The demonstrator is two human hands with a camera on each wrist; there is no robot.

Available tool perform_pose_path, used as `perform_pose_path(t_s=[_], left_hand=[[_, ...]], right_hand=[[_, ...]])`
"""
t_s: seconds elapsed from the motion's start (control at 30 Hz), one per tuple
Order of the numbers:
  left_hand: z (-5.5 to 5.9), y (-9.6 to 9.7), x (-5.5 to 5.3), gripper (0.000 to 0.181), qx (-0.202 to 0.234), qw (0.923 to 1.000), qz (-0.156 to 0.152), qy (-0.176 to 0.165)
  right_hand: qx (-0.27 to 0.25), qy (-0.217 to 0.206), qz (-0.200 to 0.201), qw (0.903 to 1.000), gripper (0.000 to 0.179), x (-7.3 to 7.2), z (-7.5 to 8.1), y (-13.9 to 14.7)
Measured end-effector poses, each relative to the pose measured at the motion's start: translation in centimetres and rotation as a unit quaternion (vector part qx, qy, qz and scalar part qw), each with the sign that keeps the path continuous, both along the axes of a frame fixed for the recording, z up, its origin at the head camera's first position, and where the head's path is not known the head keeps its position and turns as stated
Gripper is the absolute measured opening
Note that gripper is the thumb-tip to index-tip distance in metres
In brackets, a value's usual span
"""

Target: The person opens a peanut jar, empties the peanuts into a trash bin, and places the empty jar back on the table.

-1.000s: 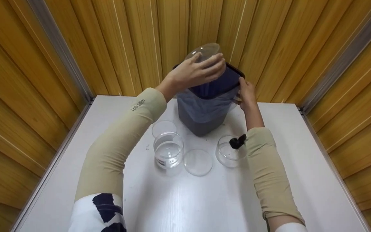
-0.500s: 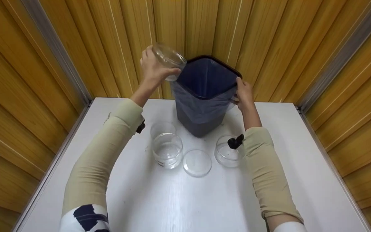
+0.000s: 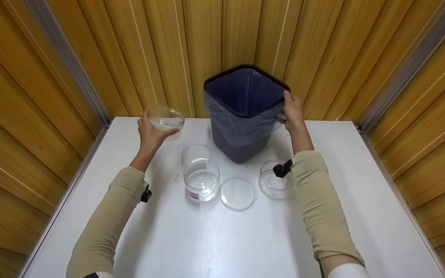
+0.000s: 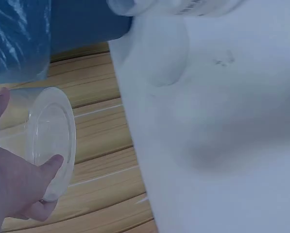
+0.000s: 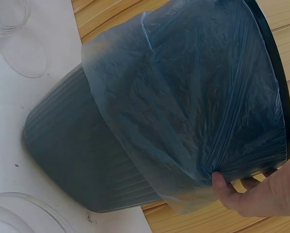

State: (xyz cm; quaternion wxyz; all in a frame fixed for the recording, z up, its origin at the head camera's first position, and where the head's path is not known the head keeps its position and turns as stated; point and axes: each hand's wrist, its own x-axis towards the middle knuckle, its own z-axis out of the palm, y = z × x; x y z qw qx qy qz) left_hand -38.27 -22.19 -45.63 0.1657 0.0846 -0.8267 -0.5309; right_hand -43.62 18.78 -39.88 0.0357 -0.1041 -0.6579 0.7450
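My left hand (image 3: 151, 133) grips a clear round container (image 3: 166, 119) near the table's far left side; in the left wrist view its flat round end (image 4: 52, 141) faces the camera, with a fingertip on it. At the back, a dark grey trash bin (image 3: 240, 152) stands lined with a bluish plastic bag (image 3: 242, 127) folded over its rim. My right hand (image 3: 294, 112) holds the bin at its right rim corner. In the right wrist view the fingers of the right hand (image 5: 261, 194) press against the bag just below the dark rim.
In front of the bin stand a clear container (image 3: 202, 185) with a printed label and a lower clear container (image 3: 274, 185) by the right sleeve. Two clear round lids, one nearer (image 3: 238, 194) and one farther (image 3: 196, 151), lie on the white table (image 3: 214, 239). Small specks dot the surface. Wood-look panels (image 3: 176, 50) enclose it.
My left hand has carried the clear container from over the bin's mouth leftward and down to the table's left rear. The right hand has kept its hold on the bin's rim.
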Motion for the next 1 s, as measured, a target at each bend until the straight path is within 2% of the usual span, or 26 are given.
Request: perform_pose_path(t_s=[0.2,0.3,0.4,0.57,0.63,0.83,1.0], left_hand=[[-5.6,-1.0,1.5,0.118,0.004,0.9972,0.022,-0.071],[-7.5,-1.3,2.3,0.119,0.009,0.9961,0.020,-0.086],[-8.9,-1.4,2.8,0.119,0.016,0.9961,0.009,-0.086],[-10.0,-1.4,3.1,0.119,0.016,0.9966,-0.006,-0.081],[-10.3,-1.4,3.1,0.119,0.014,0.9962,-0.011,-0.085],[-11.1,-1.3,3.4,0.119,0.004,0.9938,-0.011,-0.110],[-11.9,-1.7,3.8,0.118,0.004,0.9937,-0.014,-0.111]], right_hand=[[0.000,-0.006,-0.008,1.0000,0.028,0.2,0.0,0.3],[-0.004,-0.007,-0.004,1.0000,0.026,0.3,0.1,0.3],[-0.008,-0.008,-0.006,0.9999,0.028,0.3,0.1,0.4],[-0.005,-0.012,-0.004,0.9999,0.048,0.3,0.1,0.5],[-0.001,-0.015,-0.005,0.9999,0.050,0.4,0.2,0.5],[-0.005,0.001,-0.011,0.9999,0.028,0.3,0.3,0.4],[-0.003,0.000,-0.004,1.0000,0.027,0.2,0.3,0.2]])
